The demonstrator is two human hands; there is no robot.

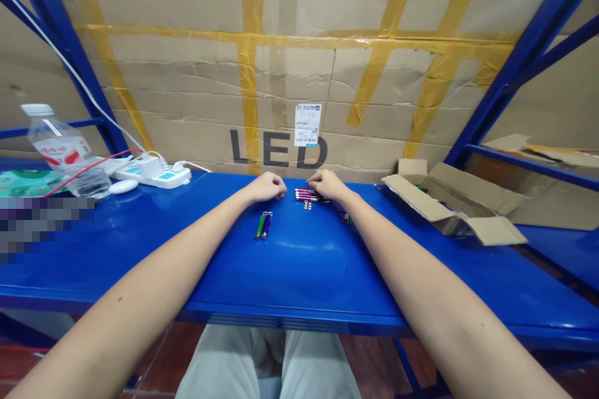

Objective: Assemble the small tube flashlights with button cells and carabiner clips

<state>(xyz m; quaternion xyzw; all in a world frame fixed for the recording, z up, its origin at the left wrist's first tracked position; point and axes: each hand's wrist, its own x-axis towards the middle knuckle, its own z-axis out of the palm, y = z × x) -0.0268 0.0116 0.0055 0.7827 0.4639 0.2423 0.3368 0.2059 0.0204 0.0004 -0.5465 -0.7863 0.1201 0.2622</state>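
Observation:
My left hand (267, 187) is closed, its fingers curled in above the blue table; anything inside them is hidden. My right hand (327, 185) has its fingertips pinched together beside a row of slim red metal tubes (305, 196), perhaps small torches. Whether it grips one of them is too small to tell. Just in front of the row lie several small silver discs (307, 205) like button cells. Nearer me, a green metal tube (259, 226) and a purple one (266, 226) lie side by side. Partly behind my right wrist are more small dark pieces (345, 217).
An open cardboard box (416, 198) stands on the right of the blue table (299, 274). On the left are a plastic bottle (65, 149), a white power strip (168, 176) with cables and a white oval object (123, 187). A large carton (196, 93) walls off the back.

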